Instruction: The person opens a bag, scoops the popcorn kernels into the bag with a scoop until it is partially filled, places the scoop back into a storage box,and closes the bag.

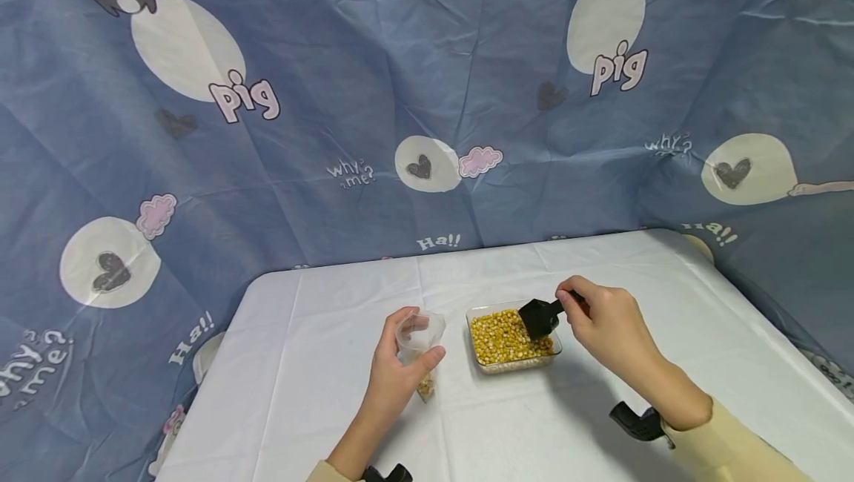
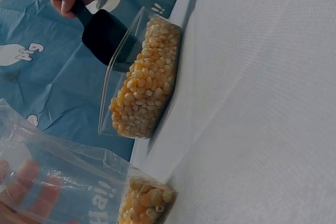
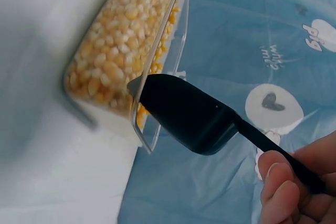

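A clear rectangular container (image 1: 507,368) full of yellow corn kernels (image 1: 500,337) sits on the white table. My right hand (image 1: 607,319) grips the handle of a black scoop (image 3: 184,114); the scoop's front edge dips past the rim into the corn at the container's right side. Left of the container, my left hand (image 1: 396,363) holds a clear plastic bag (image 2: 58,161) around its upper part, the bag's mouth spread wide. Some corn kernels (image 2: 144,203) lie in the bottom of the bag, which hangs low by the tabletop.
A white cloth (image 1: 333,363) covers the table, with a few creases. Behind it hangs a blue curtain (image 1: 333,96) printed with pigs and lettering. Dark wrist mounts (image 1: 637,421) sit at both wrists.
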Available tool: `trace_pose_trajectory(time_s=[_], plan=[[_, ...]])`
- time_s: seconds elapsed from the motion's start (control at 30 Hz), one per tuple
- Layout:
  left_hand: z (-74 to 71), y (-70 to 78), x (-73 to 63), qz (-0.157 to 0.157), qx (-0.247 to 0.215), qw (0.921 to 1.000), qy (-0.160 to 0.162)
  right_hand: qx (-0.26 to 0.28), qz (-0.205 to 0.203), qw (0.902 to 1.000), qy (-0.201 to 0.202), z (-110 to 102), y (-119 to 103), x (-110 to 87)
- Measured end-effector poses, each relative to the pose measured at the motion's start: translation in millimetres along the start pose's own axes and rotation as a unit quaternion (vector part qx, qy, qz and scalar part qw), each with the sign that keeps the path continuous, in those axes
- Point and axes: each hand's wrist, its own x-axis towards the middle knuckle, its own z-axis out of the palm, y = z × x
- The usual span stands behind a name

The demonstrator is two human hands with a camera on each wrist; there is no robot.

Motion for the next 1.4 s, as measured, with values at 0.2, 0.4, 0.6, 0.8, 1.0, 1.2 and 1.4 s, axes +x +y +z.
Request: trace_pose_trajectory(time_s=[0.2, 0.4, 0.6, 0.8, 1.0, 1.2, 1.4], plan=[[0.4, 0.9, -0.4, -0.009, 0.006, 0.9999, 0.000, -0.032, -0.037, 0.9988, -0.003, -1, -1, 8.5], [0.4, 0.9, -0.2, -0.006, 0.005, 1.0000, 0.001, -0.049, -0.041, 0.9978, -0.016, -2, -4, 13.2], [1.2, 0.1, -0.2, -0.002, -0.001, 1.0000, -0.001, -0.046, -0.014, 0.9983, -0.034, -1, -3, 13.0], [1.8, -0.5, -0.1, -0.002, 0.000, 1.0000, -0.001, -0.008, 0.060, 0.9955, -0.073, 2, 9, 10.8], [1.7, -1.0, -0.6, -0.001, 0.005, 1.0000, 0.001, 0.060, 0.146, 0.9779, -0.138, 7, 22, 5.4], [1.0, -0.9, 0.8, 0.002, 0.005, 1.0000, 0.000, 0.131, 0.193, 0.9600, -0.154, 17, 37, -1.5], [0.9, -2.2, 0.1, -0.002, 0.006, 1.0000, 0.001, 0.199, 0.229, 0.9388, -0.163, 23, 50, -8.3]])
